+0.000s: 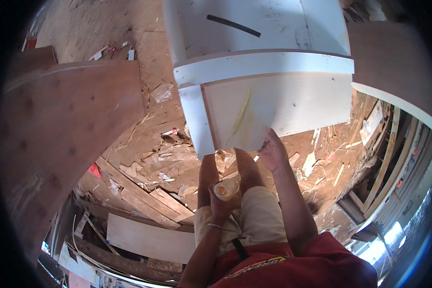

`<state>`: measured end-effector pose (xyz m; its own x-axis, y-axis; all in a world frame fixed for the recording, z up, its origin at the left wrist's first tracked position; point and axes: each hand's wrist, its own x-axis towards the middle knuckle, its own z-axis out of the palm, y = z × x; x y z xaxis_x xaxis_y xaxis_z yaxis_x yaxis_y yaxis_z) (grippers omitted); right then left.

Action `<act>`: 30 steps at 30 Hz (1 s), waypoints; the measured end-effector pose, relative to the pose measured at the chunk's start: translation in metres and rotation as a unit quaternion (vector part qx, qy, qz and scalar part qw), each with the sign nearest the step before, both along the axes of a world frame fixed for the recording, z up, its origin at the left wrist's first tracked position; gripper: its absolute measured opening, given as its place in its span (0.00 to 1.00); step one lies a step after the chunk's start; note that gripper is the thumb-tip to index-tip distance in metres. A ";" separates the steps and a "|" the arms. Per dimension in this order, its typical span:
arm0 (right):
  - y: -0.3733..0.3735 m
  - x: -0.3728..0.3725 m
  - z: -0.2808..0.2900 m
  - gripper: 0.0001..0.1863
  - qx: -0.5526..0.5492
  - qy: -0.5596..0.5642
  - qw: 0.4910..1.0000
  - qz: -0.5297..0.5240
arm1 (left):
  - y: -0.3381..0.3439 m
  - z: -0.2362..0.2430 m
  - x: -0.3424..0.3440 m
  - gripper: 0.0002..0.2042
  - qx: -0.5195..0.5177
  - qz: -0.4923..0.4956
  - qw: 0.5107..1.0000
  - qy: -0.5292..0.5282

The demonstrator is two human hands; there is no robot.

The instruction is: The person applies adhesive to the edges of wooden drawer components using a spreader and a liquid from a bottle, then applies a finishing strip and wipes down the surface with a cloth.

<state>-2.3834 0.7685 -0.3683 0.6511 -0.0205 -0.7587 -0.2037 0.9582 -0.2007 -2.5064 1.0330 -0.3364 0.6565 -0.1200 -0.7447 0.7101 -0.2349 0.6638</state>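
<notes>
My left hand [220,202] is wrapped round a pale, translucent bottle [226,190] with an orange spot in its top, held over my lap. My right hand [274,151] is raised at the near edge of a pale wooden panel [302,103], its fingers apart and some fingertips against or just over that edge. A yellowish, wet-looking streak [241,115] runs across the panel. White strips border it: one long strip [264,65] along the far side and a short strip [197,120] on the left. Beyond stands the white box-like body [283,29] of the piece.
A dark flat strip [234,26] lies on the white body. Large brown boards [77,105] stand at the left, and another brown board [393,62] at the right. Wood scraps [149,192] and shavings cover the dirt floor. Long timber pieces [384,153] are stacked at the right.
</notes>
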 end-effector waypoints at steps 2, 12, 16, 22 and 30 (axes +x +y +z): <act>-0.012 0.006 0.023 0.22 -0.024 0.070 0.997 -0.004 | -0.014 0.012 0.012 0.45 0.020 -0.021 1.000 0.000; -0.170 0.093 0.032 0.30 -0.312 0.007 0.950 0.000 | -0.050 0.012 0.006 0.43 0.053 -0.080 0.995 -0.033; -0.182 0.089 0.036 0.27 -0.173 0.011 0.981 -0.086 | -0.068 0.025 0.012 0.42 0.070 -0.084 0.994 -0.009; -0.164 0.066 0.024 0.26 0.039 -0.156 0.982 -0.103 | -0.076 0.023 0.009 0.42 0.051 -0.058 0.997 0.011; -0.187 0.112 0.074 0.29 -0.071 -0.218 0.973 0.022 | -0.049 -0.016 -0.037 0.43 0.113 -0.093 0.989 -0.006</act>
